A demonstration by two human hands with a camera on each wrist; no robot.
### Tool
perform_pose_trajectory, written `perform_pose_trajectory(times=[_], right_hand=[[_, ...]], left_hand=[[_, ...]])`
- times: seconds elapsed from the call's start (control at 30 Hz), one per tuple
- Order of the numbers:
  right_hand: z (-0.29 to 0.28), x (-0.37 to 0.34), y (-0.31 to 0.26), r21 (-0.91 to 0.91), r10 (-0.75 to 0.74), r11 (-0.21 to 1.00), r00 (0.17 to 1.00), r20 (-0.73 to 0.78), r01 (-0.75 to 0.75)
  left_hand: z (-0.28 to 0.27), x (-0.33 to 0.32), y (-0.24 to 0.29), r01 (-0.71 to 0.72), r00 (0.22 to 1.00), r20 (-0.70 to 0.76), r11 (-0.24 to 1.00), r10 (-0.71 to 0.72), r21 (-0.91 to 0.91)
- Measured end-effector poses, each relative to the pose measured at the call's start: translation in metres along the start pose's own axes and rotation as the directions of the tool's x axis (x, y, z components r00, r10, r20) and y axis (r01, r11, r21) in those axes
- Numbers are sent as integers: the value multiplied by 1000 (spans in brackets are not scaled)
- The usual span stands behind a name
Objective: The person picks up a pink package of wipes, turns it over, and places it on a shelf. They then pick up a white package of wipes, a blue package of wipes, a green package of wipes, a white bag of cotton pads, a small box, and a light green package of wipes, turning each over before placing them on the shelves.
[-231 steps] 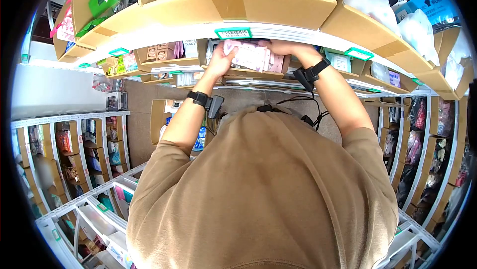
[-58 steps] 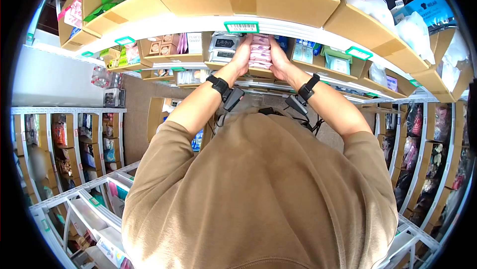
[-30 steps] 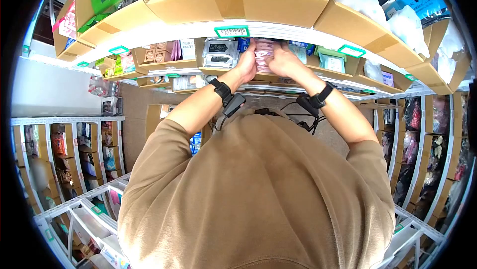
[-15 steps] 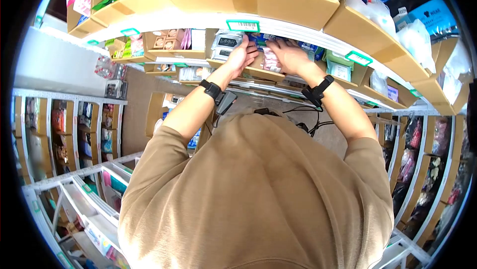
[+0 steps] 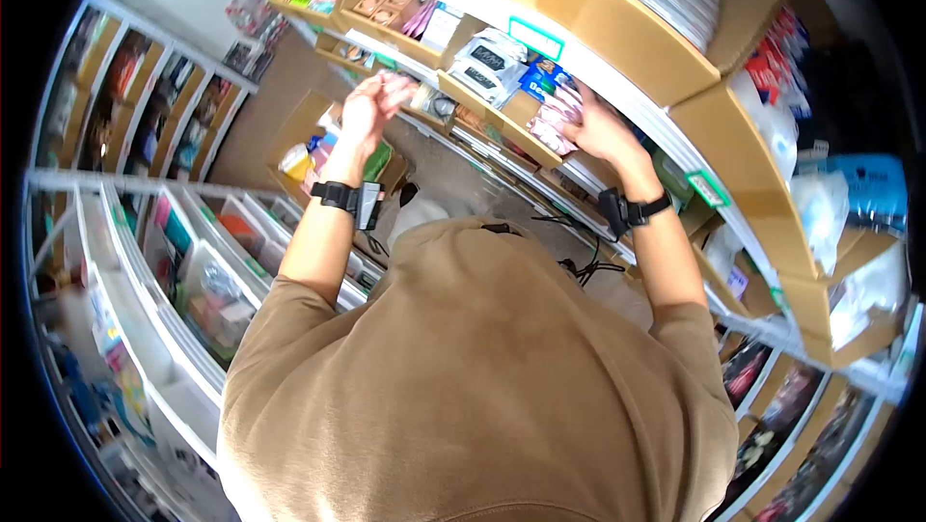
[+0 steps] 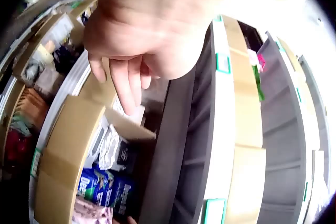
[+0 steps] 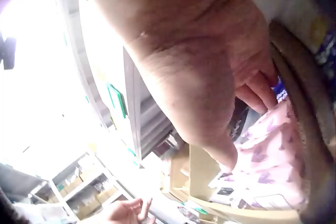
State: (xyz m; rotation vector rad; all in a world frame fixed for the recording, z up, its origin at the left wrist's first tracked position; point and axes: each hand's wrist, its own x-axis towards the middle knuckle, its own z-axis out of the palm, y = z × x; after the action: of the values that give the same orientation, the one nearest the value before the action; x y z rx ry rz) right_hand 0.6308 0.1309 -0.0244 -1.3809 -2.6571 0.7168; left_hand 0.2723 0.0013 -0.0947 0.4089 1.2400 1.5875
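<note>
Two bare hands are at a row of shelves (image 5: 666, 144). The right hand (image 5: 606, 131) touches the pink packs (image 5: 555, 124), which lie in a cardboard box (image 5: 497, 117) next to some blue packs (image 5: 542, 78). Its fingers look loose: they seem to rest on the packs, not squeeze them. The left hand (image 5: 368, 115) holds nothing, and its fingers hang loose out past the front of the box. The step in hand looks like making the pink packs sit neatly, and it seems nearly done. The next move seems to call for a gentle push, then lifting the right hand off without tipping the pile. Half a second ago the left hand was just beside the packs; now it is well away. The head view has turned too, so the shelves slant.
</note>
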Motion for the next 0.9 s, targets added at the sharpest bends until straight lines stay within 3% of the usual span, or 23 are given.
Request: perform_pose_trajectory(times=[0.03, 0.1, 0.13, 0.17, 0.23, 0.37, 0.5, 0.63, 0.67, 0.77, 0.9], right_hand=[[0, -4, 1, 35, -93, 995, 990, -109, 98], [7, -9, -4, -10, -71, 997, 979, -190, 71], [0, -13, -24, 73, -29, 997, 987, -158, 41], [8, -12, -33, 45, -66, 996, 980, -187, 75], [23, -2, -63, 41, -233, 969, 955, -183, 244], [66, 35, -141, 222, -441, 876, 898, 6, 428], [105, 91, -214, 198, -536, 843, 803, 259, 500], [121, 140, -276, 200, -574, 819, 762, 300, 538], [124, 152, -287, 192, -571, 821, 766, 295, 538], [137, 181, -311, 204, -562, 827, 771, 298, 524], [171, 221, -316, 224, -532, 846, 745, 403, 483]], left_hand=[[-15, -5, 5, -32, 996, -85, 999, 29, -37], [-46, -19, 11, -65, 972, -227, 998, 58, -22], [-65, -22, 11, -79, 959, -279, 994, 56, -71], [-82, -24, 8, -97, 935, -352, 988, 50, -118], [-124, -23, 1, -146, 912, -404, 977, 70, -159], [-201, -10, -4, -150, 845, -535, 967, 18, -204], [-289, 13, -2, -170, 744, -667, 977, 41, -129], [-356, 21, 14, -92, 657, -754, 994, 17, -57], [-366, 24, 18, -135, 650, -759, 989, 37, -68], [-388, 27, 26, -151, 664, -745, 987, 59, -56], [-395, 11, 18, 34, 716, -696, 998, -57, -48]])
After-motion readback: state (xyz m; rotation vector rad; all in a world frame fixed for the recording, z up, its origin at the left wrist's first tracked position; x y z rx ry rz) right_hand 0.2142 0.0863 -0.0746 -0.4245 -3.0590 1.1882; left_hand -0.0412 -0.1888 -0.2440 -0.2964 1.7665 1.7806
